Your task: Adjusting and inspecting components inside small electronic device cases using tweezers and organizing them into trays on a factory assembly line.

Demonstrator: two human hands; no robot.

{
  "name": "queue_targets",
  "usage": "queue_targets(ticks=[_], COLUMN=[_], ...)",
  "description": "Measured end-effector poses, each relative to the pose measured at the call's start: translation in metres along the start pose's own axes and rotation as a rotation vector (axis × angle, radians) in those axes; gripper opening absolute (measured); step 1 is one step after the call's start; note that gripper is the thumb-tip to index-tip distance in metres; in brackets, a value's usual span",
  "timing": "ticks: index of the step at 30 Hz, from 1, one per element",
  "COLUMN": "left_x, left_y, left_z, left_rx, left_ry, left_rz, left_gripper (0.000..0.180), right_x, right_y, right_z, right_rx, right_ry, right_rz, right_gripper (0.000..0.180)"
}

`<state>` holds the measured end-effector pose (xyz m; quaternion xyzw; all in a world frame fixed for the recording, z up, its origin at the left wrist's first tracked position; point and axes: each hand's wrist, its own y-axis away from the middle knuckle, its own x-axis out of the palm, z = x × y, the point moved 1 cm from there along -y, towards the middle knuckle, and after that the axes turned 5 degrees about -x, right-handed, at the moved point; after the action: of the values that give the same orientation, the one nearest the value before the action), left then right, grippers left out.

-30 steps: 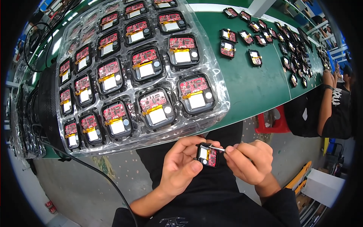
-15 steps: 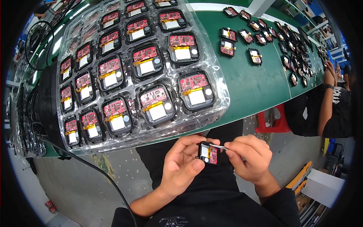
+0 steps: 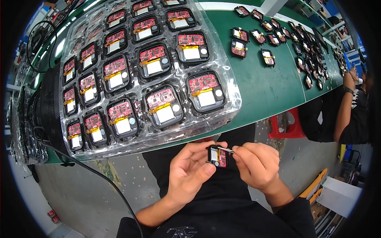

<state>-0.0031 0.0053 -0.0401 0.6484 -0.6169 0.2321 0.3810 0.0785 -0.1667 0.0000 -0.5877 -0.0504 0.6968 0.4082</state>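
Below the green table (image 3: pixel 270 91) edge, over the lap, the left hand (image 3: pixel 190 174) pinches a small black-cased module (image 3: pixel 218 156) with a red board. The right hand (image 3: pixel 256 166) grips a thin metal tool (image 3: pixel 226 149) at it — the tip is hard to make out. Beyond lies a glossy clear blister tray (image 3: pixel 232 85) of like modules.

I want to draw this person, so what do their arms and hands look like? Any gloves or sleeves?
No gloves: the left hand and right hand are bare, with no rings or watch showing. Both forearms are bare too, with black sleeves pushed up near the elbows.
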Motion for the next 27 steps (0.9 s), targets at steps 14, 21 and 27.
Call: queue_targets(ticks=[14,21,27], left_x=[0.006,0.011,0.007], left_y=[0.002,0.003,0.009], left_z=[-0.002,-0.005,-0.001], left_rx=[-0.022,0.004,0.026], left_ry=[0.069,0.08,0.03], left_rz=[-0.013,-0.06,-0.071], left_gripper=[0.046,0.047,0.05], right_x=[0.002,0.004,0.001], right_y=[0.003,0.002,-0.001], right_z=[-0.002,0.0,-0.006], right_rx=[0.024,-0.042,-0.079], right_ry=[-0.08,0.015,-0.044], right_rz=[-0.045,-0.045,-0.004], right_gripper=[0.024,0.023,0.024])
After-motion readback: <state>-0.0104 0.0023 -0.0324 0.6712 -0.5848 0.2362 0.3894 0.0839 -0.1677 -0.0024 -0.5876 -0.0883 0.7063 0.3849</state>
